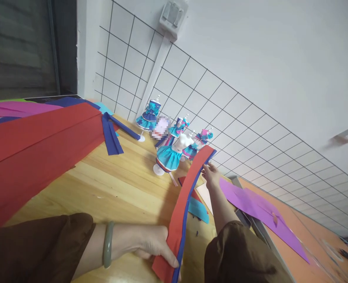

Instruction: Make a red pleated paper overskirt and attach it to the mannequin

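Observation:
A long red paper strip with a blue edge (pixel 183 200) stretches between my two hands above the wooden table. Near its lower end my left hand (pixel 158 241) pinches it, thumb on top by the blue edge. My right hand (pixel 211 173) is at the far upper end, fingers at the blue edge; the strip hides part of the grip. Just beyond the strip stands a small white dress form (pixel 183 142) wearing a turquoise pleated skirt (pixel 168 158). Under the strip lie a turquoise paper scrap (pixel 199 211) and a pale piece (pixel 205 195).
Large red sheets (pixel 50 157) cover the table's left side, with a folded blue strip (pixel 112 137) beside them. Several dressed miniature forms (pixel 151 112) stand near the wire grid (pixel 188 74). Purple sheets (pixel 259 212) lie on an orange surface (pixel 318 232) at right.

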`<state>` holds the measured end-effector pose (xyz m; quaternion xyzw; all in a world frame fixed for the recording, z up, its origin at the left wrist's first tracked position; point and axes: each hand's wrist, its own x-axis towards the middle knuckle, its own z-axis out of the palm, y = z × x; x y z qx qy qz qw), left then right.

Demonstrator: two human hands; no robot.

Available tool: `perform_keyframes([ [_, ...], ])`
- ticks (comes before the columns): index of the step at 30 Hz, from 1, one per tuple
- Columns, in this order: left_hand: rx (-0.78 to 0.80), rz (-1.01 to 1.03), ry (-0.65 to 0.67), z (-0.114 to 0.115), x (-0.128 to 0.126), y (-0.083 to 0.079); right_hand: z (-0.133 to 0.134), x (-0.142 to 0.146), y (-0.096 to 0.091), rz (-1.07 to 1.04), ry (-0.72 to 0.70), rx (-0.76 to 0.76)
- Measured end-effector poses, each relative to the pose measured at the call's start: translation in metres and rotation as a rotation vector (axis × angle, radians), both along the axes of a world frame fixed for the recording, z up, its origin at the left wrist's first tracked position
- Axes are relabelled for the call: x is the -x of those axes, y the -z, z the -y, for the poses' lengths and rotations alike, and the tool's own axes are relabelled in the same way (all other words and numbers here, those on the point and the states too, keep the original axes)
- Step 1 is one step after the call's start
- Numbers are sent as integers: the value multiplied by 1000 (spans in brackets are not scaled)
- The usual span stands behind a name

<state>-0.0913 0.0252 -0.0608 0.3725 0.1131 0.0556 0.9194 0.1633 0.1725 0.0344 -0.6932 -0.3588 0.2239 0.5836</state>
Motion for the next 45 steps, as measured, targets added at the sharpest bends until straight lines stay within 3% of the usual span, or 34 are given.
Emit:
perform_keyframes([
  [6,-43,-145,-3,0,5,-9,9,3,4,7,-8,-97],
  [11,-132,-30,5,3,12,-24,28,5,1,43,-62,-152],
  [14,-157,28,79,6,13,-25,33,12,-1,89,-132,-138],
  [17,-158,52,131,6,13,-23,27,23,-3,146,-191,-108],
  [24,-117,-13,78,5,12,-21,-6,51,-4,264,-260,45],
  [30,-57,-38,52,2,14,-27,-29,62,10,350,-293,183],
  [36,-23,3,57,1,12,-23,-24,58,27,515,-405,251],
  [45,-33,-64,50,0,14,-27,-10,60,24,616,-455,188],
])
